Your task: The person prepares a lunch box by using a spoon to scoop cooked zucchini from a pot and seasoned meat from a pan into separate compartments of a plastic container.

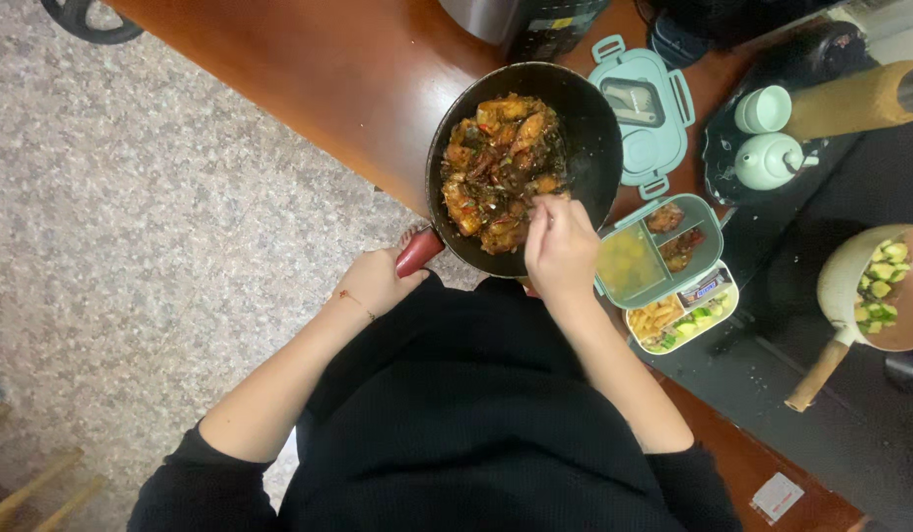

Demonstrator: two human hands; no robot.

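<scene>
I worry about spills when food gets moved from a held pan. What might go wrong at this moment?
The black pan is held up only by the left hand on its red handle; tilted, its saucy pieces might slide out. The right hand reaches into the food, so pieces may drip sauce on the wooden counter before reaching the partly filled lunch box. The lid lies close and could get splashed.

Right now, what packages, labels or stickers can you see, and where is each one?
Wrapped snack bar: small dark oblong packet with light print, lying in the lunch box compartment beside the cut vegetables.
Sticker: pale square tag with a reddish edge, flat on the wooden counter, bottom right.
Appliance label: small yellow and pale patch on the dark appliance at the top edge; too small to make out more.
No screens or signs in view.
</scene>
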